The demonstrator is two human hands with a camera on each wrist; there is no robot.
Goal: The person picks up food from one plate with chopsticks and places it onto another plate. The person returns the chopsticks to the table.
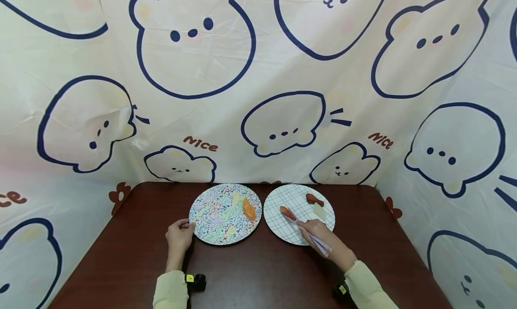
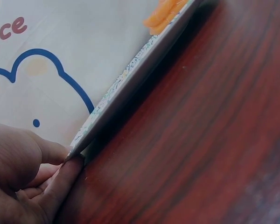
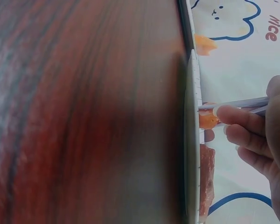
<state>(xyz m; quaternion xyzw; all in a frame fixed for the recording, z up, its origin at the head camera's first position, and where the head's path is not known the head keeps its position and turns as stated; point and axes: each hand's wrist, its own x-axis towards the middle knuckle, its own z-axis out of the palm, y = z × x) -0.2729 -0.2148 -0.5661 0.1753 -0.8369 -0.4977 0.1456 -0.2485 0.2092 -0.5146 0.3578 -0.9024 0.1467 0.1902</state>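
Two round plates lie side by side on the dark brown tabletop [image 1: 242, 273], their edges just beside each other. The left hand [image 1: 179, 238] has its grip on the near-left rim of the speckled plate [image 1: 220, 214], pinching it between thumb and fingers. On the right half of that plate rests an orange piece [image 1: 249, 209].

The right hand [image 1: 322, 232] has its grip closed around a pair of pale purple chopsticks [image 3: 242, 102], which slant across the checked plate [image 1: 278, 228]. Their tips are at an orange-brown piece [image 1: 286, 211] on the left part of that plate, one stick on either side of it in the right wrist view; whether the piece is lifted clear of the plate cannot be told. A dark brown piece [image 1: 314, 200] lies toward the back right of the same plate, with a pale green piece [image 1: 319, 211] just in front of it.

Both arms wear pale yellow sleeves [image 1: 171, 289], and a black wrist device [image 1: 197, 282] with a yellow label shows beside each cuff. Behind and around the tabletop hangs a white cloth [image 1: 226, 120] printed with blue-outlined bear faces, brown flowers and the word "Nice".
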